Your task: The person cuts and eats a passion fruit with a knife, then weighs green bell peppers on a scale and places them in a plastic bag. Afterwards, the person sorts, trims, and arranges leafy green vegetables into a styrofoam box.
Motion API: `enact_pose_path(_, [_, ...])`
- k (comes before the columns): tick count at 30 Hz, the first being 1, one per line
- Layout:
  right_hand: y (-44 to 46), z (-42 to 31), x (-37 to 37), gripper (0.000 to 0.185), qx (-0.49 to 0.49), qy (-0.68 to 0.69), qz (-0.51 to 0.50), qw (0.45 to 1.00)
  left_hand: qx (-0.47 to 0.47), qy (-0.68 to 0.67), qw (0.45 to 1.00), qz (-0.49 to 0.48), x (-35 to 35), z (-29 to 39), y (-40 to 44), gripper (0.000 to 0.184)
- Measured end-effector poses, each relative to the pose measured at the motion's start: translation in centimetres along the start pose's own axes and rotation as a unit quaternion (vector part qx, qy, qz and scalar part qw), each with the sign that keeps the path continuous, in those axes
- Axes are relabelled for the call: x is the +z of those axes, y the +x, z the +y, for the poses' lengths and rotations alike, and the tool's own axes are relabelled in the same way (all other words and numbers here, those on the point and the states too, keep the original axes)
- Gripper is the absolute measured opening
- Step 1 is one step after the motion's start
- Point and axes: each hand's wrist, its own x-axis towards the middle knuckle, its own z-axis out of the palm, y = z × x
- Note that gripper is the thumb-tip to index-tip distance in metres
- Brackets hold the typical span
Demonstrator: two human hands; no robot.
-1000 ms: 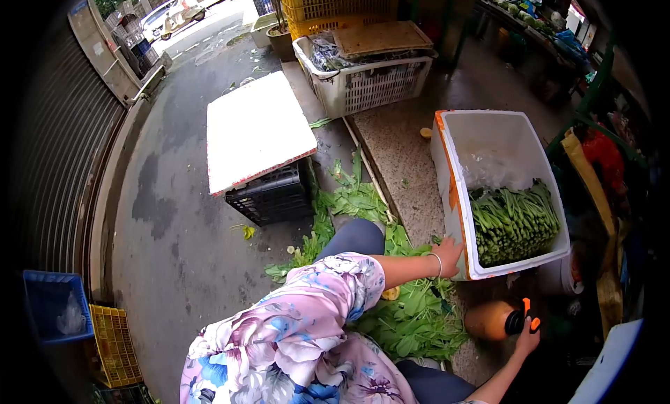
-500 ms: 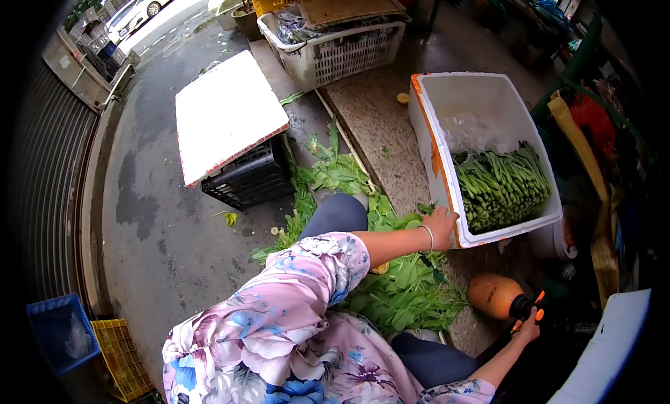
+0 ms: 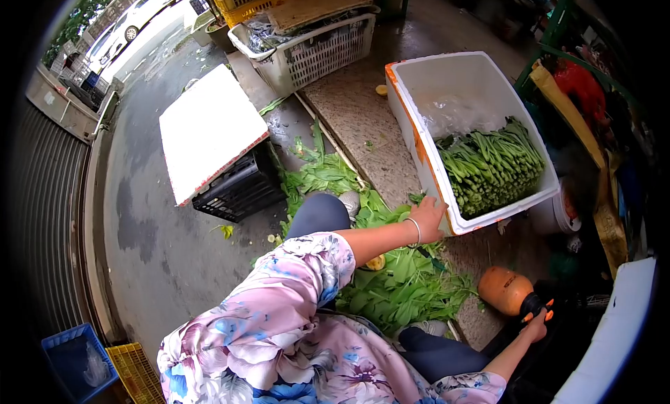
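My left hand (image 3: 427,218), with a bracelet at the wrist, rests against the near left corner of a white foam box (image 3: 405,114), fingers bent over its edge. Inside the box, green leafy stalks (image 3: 492,166) are packed in a row beside clear plastic (image 3: 457,114). At the lower right, my right hand (image 3: 536,327) is wrapped round the black and orange top of an orange spray bottle (image 3: 504,290), which lies tilted toward the left. Loose green leaves (image 3: 398,292) are spread on the ground below my left arm.
A white foam lid (image 3: 209,131) lies on a black crate (image 3: 241,187) at the left. Behind stands a white basket (image 3: 314,58) under a brown board. Blue (image 3: 73,362) and yellow (image 3: 136,372) crates are at the lower left. A white panel (image 3: 614,327) is at the lower right.
The view has shifted, so the box and crates appear further left and higher. My left hand stays at the box corner. The spray bottle has tilted in my right hand.
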Motion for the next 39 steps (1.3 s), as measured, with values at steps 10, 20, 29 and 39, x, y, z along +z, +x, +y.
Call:
enact_pose_path(10, [0.8,-1.9,3.4,0.060,-0.181,-0.099,0.071,0.976,0.020,0.024,0.999,0.036,0.5,-1.7,-0.3,0.064])
enact_pose_path(20, [5.7,-2.2,2.0,0.048,-0.368,-0.096,-0.087,0.921,0.047,-0.021,0.996,0.079,0.2,-1.3,1.1,0.048])
enact_pose_path(29, [2.5,-0.4,2.5,0.027,-0.339,0.043,-0.186,0.921,0.099,-0.125,0.957,0.241,-4.8,0.4,6.7,0.029])
enact_pose_path(39, [-1.2,-2.0,-3.4,0.042,-0.234,-0.061,-0.094,0.966,0.084,-0.145,0.971,0.172,-6.1,2.2,21.5,0.040])
